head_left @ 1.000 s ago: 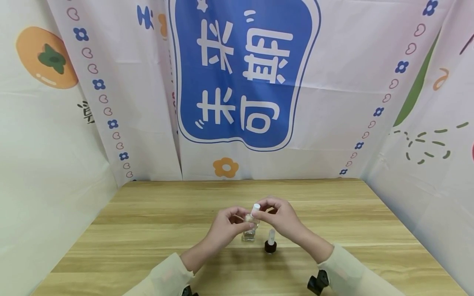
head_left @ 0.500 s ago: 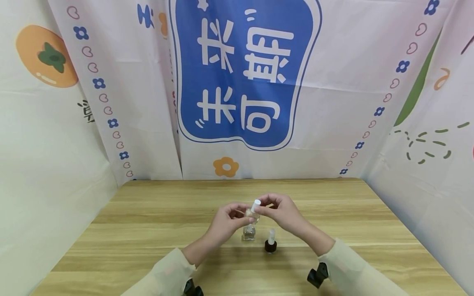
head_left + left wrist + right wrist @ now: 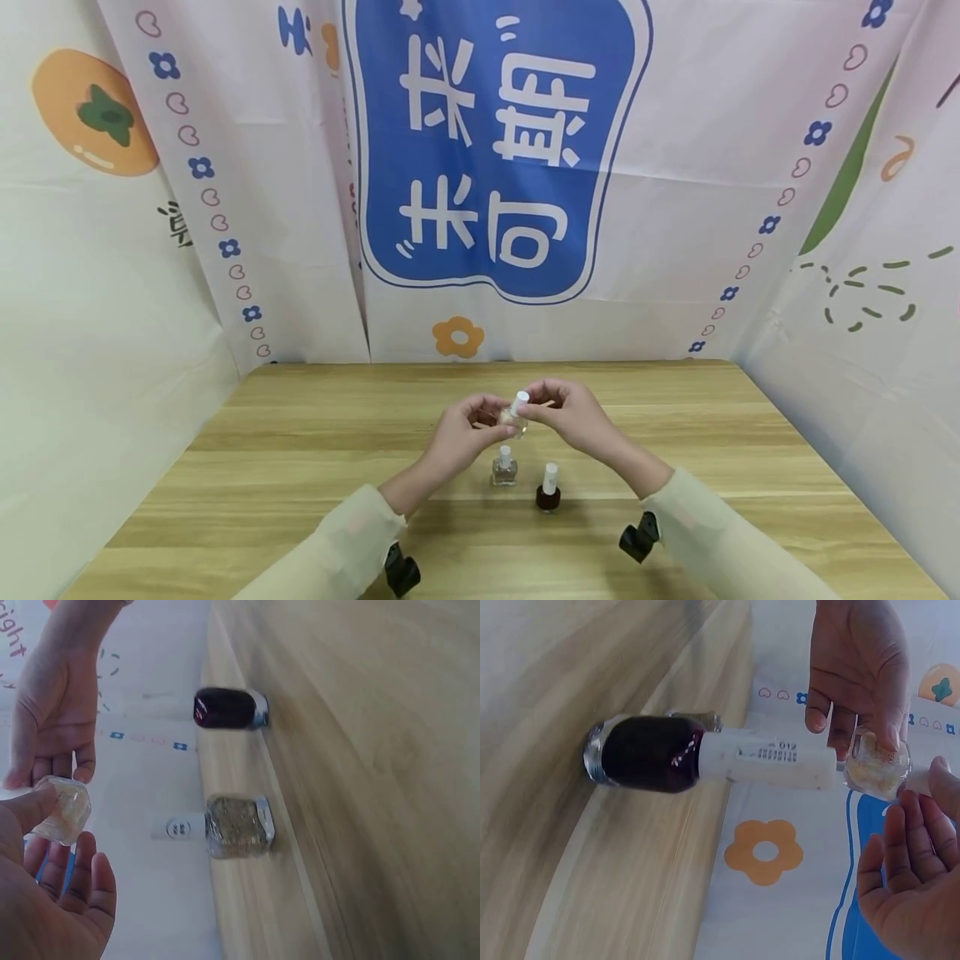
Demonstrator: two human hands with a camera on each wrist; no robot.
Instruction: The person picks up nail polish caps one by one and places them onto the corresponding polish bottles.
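Up off the table, my left hand (image 3: 467, 435) grips a small clear glass nail polish bottle (image 3: 69, 813) with pale yellowish contents between thumb and fingers. Its white cap (image 3: 520, 401) is pinched by the thumb and fingers of my right hand (image 3: 572, 417). The bottle tilts slightly in the head view. Below the hands, a second nail polish bottle (image 3: 505, 472), square with greyish-gold glitter and a white cap, stands upright. To its right and nearer to me stands a dark red nail polish bottle (image 3: 548, 498), whose long white cap (image 3: 769, 759) bears small print.
The bottles stand on a wood-grain table (image 3: 337, 467). A printed white cloth (image 3: 675, 250) hangs behind it and along both sides. Black camera mounts (image 3: 639, 537) sit at both sleeve cuffs.
Both hands have risen and moved away from me together with the pale bottle between them. The glitter bottle's cap, hidden before, now shows. The two standing bottles have stayed put.
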